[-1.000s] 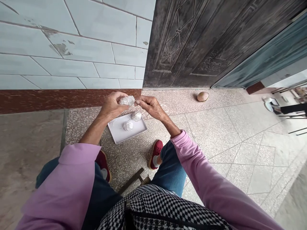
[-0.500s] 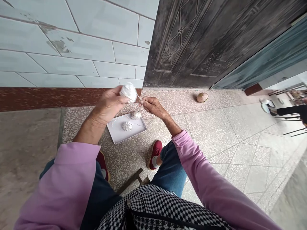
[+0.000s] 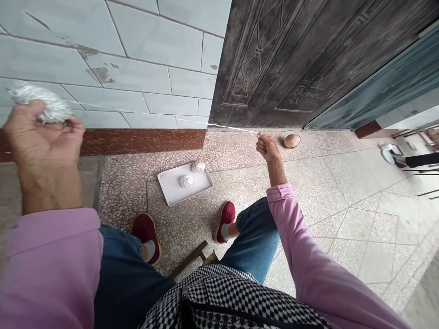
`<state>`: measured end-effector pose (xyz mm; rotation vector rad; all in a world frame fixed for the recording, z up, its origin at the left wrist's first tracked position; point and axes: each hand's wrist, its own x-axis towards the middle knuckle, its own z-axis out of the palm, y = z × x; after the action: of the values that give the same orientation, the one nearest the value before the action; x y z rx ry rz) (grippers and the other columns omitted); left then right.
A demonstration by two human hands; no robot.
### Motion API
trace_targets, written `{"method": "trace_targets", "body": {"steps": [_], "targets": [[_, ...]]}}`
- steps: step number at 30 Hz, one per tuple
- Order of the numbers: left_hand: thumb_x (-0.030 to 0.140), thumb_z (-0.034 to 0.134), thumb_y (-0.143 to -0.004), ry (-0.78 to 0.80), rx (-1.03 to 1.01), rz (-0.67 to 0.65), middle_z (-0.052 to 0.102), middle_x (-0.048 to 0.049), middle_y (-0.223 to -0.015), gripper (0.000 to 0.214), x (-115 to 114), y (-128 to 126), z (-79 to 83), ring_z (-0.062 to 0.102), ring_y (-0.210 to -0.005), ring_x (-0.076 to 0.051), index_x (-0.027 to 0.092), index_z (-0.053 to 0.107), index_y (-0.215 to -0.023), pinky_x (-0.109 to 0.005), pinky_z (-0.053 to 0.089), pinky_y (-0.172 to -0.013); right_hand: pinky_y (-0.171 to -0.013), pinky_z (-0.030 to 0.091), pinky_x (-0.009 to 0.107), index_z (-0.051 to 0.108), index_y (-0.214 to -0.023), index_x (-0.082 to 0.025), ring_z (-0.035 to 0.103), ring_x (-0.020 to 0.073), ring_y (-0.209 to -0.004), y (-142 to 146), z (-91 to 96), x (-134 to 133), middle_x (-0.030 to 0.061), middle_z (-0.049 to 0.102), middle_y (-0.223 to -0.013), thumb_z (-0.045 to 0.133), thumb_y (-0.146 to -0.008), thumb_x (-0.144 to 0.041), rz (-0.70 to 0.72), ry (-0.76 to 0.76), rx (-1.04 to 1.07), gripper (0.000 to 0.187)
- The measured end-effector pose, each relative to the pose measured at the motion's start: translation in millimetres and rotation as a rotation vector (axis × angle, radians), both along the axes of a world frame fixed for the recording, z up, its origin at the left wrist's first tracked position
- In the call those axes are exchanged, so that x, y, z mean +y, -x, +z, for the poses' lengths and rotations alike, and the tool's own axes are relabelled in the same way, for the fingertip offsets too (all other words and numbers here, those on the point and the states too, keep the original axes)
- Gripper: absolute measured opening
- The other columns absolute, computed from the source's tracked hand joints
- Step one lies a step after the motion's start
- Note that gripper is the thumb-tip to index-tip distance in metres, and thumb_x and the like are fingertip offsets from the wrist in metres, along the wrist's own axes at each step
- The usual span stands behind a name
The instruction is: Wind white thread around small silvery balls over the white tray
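At the far left, my left hand (image 3: 48,132) grips a ball of white yarn (image 3: 43,103), slightly blurred by motion. A strand of white yarn (image 3: 226,127) runs from that ball across to my right hand (image 3: 268,147), whose fingers are closed on it in front of the dark door. The strand looks taut and nearly straight. Below and between the hands, two more balls of white yarn, one nearer (image 3: 186,181) and one farther (image 3: 198,166), lie in a shallow white tray (image 3: 169,196) on the floor.
A tiled wall (image 3: 113,105) stands ahead on the left, beside a dark carved door (image 3: 260,68). A round tan object (image 3: 292,140) rests on the floor near the door. Wooden stool parts (image 3: 190,260) show between my legs. Another person's dark sleeve (image 3: 421,160) is at far right.
My hands have moved far apart: the left one with the yarn ball to the left, the right one to the right. A long strand now stretches between them.
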<state>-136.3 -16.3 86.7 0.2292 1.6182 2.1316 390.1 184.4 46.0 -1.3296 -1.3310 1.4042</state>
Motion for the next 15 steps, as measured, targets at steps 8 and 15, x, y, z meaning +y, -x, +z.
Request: {"method": "trace_targets", "body": {"steps": [8, 15], "targets": [[0.033, 0.088, -0.064, 0.045, -0.013, 0.041, 0.082, -0.0021, -0.131, 0.064, -20.4, 2.1, 8.1, 0.065, -0.171, -0.031, 0.03, 0.032, -0.094, -0.059, 0.056, -0.145, -0.05, 0.03, 0.026, 0.045, -0.088, -0.032, 0.02, 0.0146, -0.057, -6.7, -14.3, 8.4, -0.0125, 0.02, -0.062, 0.09, -0.123, -0.052, -0.163, -0.02, -0.292, 0.061], [0.033, 0.107, -0.046, -0.053, 0.058, -0.253, 0.079, -0.0032, -0.106, 0.074, 8.2, -33.9, -24.2, 0.073, -0.124, -0.033, 0.026, 0.05, -0.093, -0.056, 0.068, -0.109, -0.102, 0.067, 0.035, 0.072, -0.079, -0.022, 0.08, 0.0248, -0.098, 34.2, -30.6, 5.3, 0.0046, 0.076, -0.081, 0.09, -0.096, -0.006, -0.013, -0.019, -0.504, 0.03]]}}
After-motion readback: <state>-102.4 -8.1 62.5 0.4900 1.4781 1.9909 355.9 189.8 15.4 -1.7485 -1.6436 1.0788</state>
